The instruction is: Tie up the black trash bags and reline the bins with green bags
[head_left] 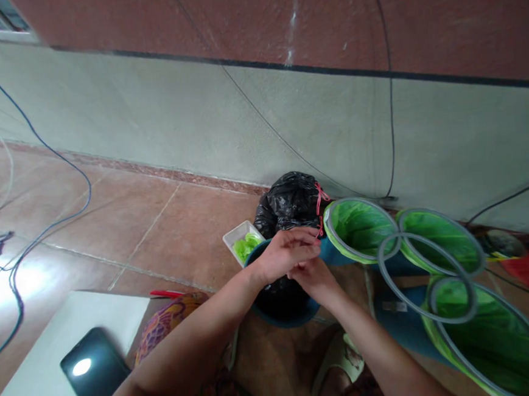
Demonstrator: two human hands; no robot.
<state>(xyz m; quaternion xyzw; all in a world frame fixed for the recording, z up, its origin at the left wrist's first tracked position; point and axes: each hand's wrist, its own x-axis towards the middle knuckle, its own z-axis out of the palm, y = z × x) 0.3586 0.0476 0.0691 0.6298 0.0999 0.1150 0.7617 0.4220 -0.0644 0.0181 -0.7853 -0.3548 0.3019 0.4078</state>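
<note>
My left hand (288, 255) and my right hand (315, 278) meet above a dark blue bucket (286, 320), whose inside looks black. The left fingers reach over the right hand, bent and close together. My right hand is closed below them, its fingertips covered. Anything pinched between the hands is hidden. Just behind them sits a knotted black plastic bag (292, 199) with a red tie (321, 198). Beside the bucket is a white tray (232, 240) holding bright green crumpled pieces (246, 246).
Three bins with green liners, one a green-lined bin (363, 230), stand at right; a loose grey ring (390, 282) lies across their rims. At lower left, a phone (95, 370) rests on a white surface (32, 387). Cables (56, 223) trail over the floor at left. A wall (185, 119) runs behind.
</note>
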